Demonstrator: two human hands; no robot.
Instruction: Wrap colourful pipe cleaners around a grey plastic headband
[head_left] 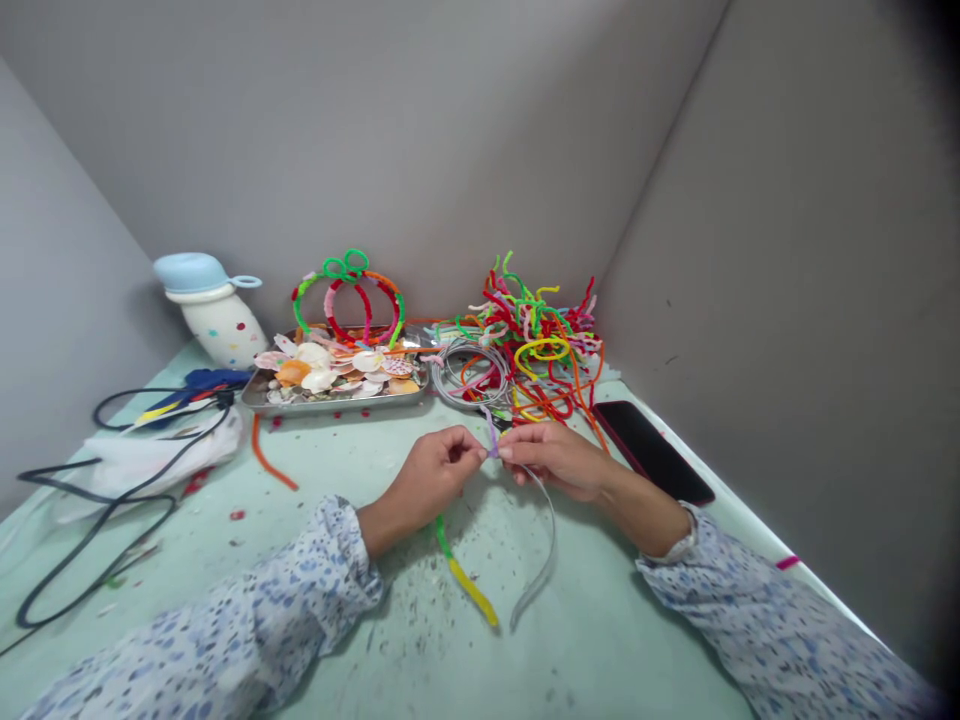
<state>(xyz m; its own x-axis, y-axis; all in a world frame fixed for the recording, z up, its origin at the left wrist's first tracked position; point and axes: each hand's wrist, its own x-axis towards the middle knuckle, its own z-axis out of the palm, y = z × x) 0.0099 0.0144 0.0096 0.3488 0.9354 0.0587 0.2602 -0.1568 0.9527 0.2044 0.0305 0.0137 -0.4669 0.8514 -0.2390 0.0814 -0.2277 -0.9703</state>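
Fingertip to fingertip over the table, both my hands pinch a short purple pipe cleaner (493,440), one end of which points up. My left hand (435,475) is closed at its left side. From the other side my right hand (559,458) grips it between thumb and fingers. A grey wire (553,530) curves down from under my right hand to a free end. Below my left hand hangs a green and yellow fuzzy length (469,585); whether it joins the wire is hidden behind my hands.
Behind my hands are a coil of grey wire (469,375), a heap of coloured pipe cleaners (540,320) and a metal tray (337,405) of shells and decorated hoops. A phone (652,450) lies right; a bottle (221,325), black cable (97,500) and plastic bag (165,460) are left.
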